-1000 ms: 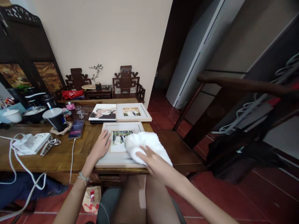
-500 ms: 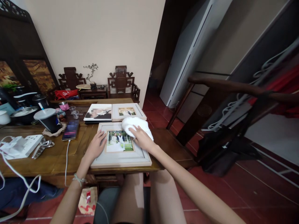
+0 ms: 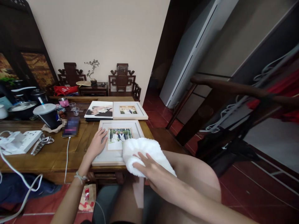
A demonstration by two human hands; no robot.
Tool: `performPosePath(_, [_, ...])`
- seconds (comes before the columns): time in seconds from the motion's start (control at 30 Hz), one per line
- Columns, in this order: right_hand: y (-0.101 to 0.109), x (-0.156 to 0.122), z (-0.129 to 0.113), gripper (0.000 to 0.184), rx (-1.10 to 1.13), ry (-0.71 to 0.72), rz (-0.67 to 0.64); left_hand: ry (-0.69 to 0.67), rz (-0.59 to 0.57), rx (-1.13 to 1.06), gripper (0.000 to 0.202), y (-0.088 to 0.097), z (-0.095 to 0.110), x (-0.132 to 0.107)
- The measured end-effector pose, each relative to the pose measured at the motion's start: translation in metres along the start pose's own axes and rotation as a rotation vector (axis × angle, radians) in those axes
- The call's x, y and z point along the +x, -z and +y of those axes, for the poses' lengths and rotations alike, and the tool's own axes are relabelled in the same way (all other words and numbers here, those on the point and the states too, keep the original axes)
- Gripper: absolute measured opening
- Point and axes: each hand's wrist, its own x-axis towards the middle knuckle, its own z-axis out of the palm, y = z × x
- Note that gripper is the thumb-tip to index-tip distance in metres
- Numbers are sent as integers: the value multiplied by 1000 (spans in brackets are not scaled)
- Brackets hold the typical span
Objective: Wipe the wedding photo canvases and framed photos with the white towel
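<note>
A white picture frame [image 3: 100,158] with a photo of two people outdoors lies flat at the wooden table's front edge. My left hand [image 3: 98,143] rests open on the frame's left border, fingers stretched out. Under my right hand [image 3: 149,166] is a folded white towel [image 3: 144,147], gripped with the thumb and fingers pressed into it. The towel covers the frame's lower right corner and hangs past the table edge. Behind this frame lie a second framed photo [image 3: 141,110] and, to its left, a photo panel [image 3: 99,110].
Left on the table [image 3: 81,149] are a phone [image 3: 71,127] on a white cable, a power strip [image 3: 30,140], a metal clip-like tool [image 3: 42,143] and a lidded dark cup [image 3: 48,116]. A wooden chair [image 3: 203,109] stands at the right. A paper bag [image 3: 88,199] is below the table.
My right hand has drawn the towel from the frame's upper right side down toward me, to its lower right corner. My left hand stays on the left border. My right leg has swung outward.
</note>
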Motion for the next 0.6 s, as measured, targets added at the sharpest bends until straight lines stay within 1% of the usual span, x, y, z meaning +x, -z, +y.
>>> performPosePath(0.07, [-1, 4, 5, 74, -27, -6, 1, -3, -2, 8, 45, 1, 2, -1])
performPosePath(0.17, [-2, 27, 28, 71, -81, -1, 42, -6, -12, 27, 46, 2, 2, -2])
performPosePath(0.23, [-4, 49, 48, 67, -116, 8, 93, -7, -19, 36, 47, 2, 2, -2])
performPosePath(0.3, [-6, 69, 66, 59, -146, 13, 160, -7, -19, 36, 47, 2, 1, -2])
performPosePath(0.37, [-9, 84, 78, 53, -153, 8, 228, -2, -12, 32, 47, 2, 1, -3])
performPosePath(0.4, [-11, 87, 80, 52, -146, -1, 255, 4, -5, 30, 46, 2, 1, -2])
performPosePath(0.47, [-14, 83, 75, 54, -125, -26, 279, 14, 9, 22, 47, 1, 1, -2])
performPosePath(0.53, [-16, 67, 59, 57, -107, -51, 266, 19, 20, 9, 46, 0, 1, -2])
performPosePath(0.6, [-17, 42, 39, 59, -83, -55, 226, 17, 26, -1, 45, 0, 0, -1])
